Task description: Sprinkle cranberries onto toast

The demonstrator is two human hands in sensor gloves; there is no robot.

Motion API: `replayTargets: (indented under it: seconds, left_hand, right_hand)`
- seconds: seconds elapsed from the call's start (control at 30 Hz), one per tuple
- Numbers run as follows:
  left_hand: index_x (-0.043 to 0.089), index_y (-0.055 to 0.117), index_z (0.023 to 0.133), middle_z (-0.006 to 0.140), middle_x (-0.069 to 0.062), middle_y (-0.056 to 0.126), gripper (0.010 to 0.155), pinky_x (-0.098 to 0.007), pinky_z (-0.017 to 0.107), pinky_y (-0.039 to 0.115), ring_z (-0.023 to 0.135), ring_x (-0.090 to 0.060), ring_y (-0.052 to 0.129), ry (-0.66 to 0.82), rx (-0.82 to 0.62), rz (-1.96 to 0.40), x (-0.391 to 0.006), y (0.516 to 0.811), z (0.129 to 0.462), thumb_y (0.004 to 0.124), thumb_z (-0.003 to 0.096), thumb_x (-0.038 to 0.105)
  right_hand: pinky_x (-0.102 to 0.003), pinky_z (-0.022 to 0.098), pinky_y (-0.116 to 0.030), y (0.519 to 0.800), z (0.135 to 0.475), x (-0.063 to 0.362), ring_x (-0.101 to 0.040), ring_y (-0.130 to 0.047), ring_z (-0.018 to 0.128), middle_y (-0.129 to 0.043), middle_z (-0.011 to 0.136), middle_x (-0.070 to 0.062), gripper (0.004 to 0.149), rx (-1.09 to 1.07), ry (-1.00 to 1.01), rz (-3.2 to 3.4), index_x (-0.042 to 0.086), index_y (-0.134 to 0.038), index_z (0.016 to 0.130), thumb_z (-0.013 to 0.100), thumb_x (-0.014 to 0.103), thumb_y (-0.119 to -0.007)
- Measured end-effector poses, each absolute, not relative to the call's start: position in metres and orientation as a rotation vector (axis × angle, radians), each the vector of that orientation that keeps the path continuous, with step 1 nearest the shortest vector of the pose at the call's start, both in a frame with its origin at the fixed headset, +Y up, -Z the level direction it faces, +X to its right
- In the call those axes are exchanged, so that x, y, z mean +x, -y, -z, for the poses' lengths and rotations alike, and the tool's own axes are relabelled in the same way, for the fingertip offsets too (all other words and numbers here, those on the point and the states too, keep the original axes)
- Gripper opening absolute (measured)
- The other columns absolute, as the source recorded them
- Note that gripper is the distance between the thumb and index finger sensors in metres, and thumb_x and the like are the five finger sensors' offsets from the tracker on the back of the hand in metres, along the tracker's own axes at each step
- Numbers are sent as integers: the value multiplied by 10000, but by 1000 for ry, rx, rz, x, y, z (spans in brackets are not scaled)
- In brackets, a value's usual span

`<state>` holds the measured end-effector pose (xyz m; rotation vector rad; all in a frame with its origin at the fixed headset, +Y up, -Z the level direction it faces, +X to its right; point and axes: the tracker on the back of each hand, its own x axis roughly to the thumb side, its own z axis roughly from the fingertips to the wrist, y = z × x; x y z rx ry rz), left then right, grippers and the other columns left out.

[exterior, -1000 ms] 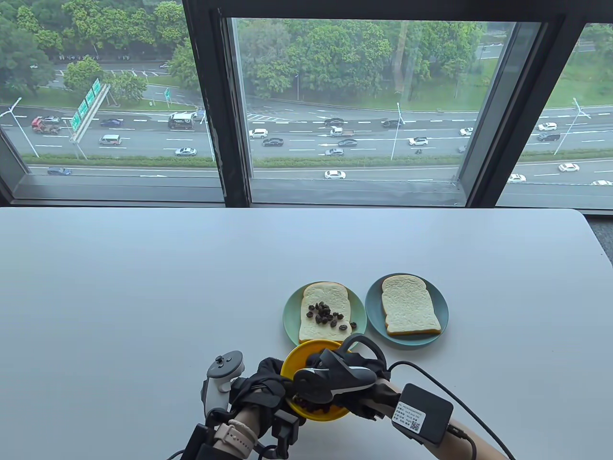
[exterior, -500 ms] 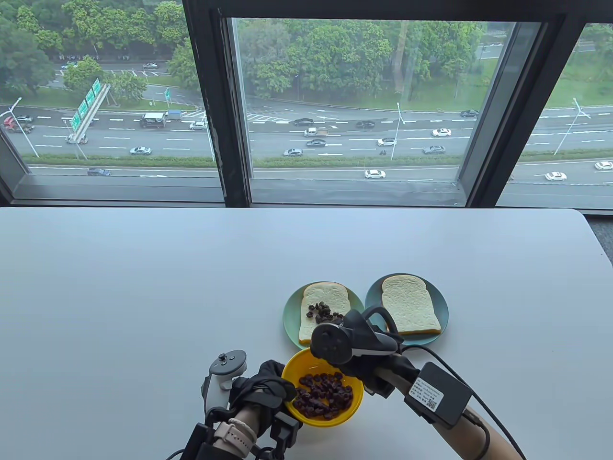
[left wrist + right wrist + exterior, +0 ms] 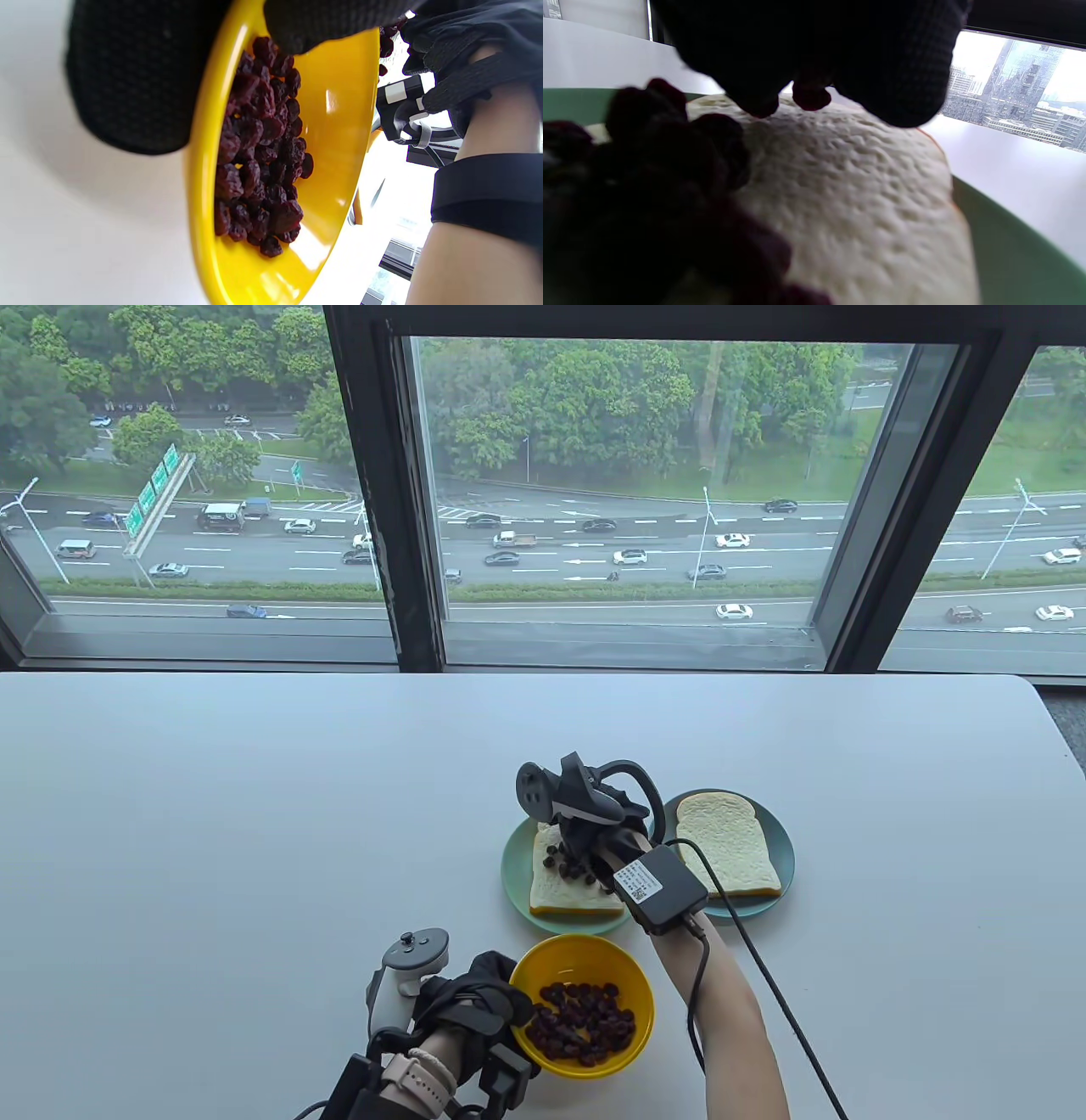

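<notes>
A yellow bowl (image 3: 626, 976) of dark red cranberries (image 3: 581, 1022) sits near the table's front edge. My left hand (image 3: 475, 997) grips its left rim; in the left wrist view the gloved fingers (image 3: 131, 80) wrap the rim of the bowl (image 3: 339, 110). My right hand (image 3: 585, 823) hovers low over the left toast (image 3: 556, 892) on a green plate (image 3: 513, 869). In the right wrist view its fingertips (image 3: 763, 91) pinch cranberries (image 3: 811, 96) just above the toast (image 3: 865, 190), beside a pile of cranberries (image 3: 653, 161).
A second plain toast (image 3: 728, 844) lies on a blue-green plate (image 3: 785, 857) to the right. A cable (image 3: 764, 976) runs from my right wrist toward the front edge. A window wall stands behind the table's far edge.
My right hand left the yellow bowl and moved away from me to above the left toast. The left hand stayed on the bowl's rim.
</notes>
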<state>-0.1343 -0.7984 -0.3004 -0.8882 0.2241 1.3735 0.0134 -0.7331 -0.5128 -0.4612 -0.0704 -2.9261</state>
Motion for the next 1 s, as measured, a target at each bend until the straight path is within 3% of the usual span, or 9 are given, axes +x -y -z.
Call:
replayTargets:
  seconds: [0.37, 0.67, 0.83, 1.0]
  left_hand:
    - [229, 428, 881, 724, -176, 625, 559, -393, 219, 973, 475, -342, 771, -234, -900, -1361, -133, 796, 298, 753, 428, 188]
    - [233, 421, 883, 728, -174, 621, 562, -393, 226, 972, 481, -341, 769, -236, -901, -1349, -133, 797, 298, 752, 430, 190]
    - [233, 418, 884, 730, -173, 619, 562, -392, 230, 972, 484, -341, 767, -242, -898, -1357, -133, 796, 298, 750, 432, 191]
    - [235, 414, 884, 733, -173, 616, 562, -393, 235, 971, 487, -340, 766, -254, -884, -1376, -134, 796, 298, 748, 435, 192]
  right_hand:
    - [-172, 411, -915, 736, 507, 32, -176, -827, 679, -627, 857, 1, 532, -486, 151, 2968, 351, -626, 805, 319, 271, -825]
    - [-202, 458, -897, 733, 492, 55, -207, -814, 726, -594, 896, -33, 567, -475, 172, 2995, 325, -588, 855, 333, 276, -804]
    - [-224, 466, -892, 717, 469, 67, -229, -800, 749, -576, 913, -56, 580, -573, 116, 3072, 307, -565, 879, 344, 283, -787]
    - [-244, 477, -891, 694, 424, 76, -248, -802, 767, -564, 933, -78, 597, -784, 94, 3111, 295, -544, 902, 352, 318, -775]
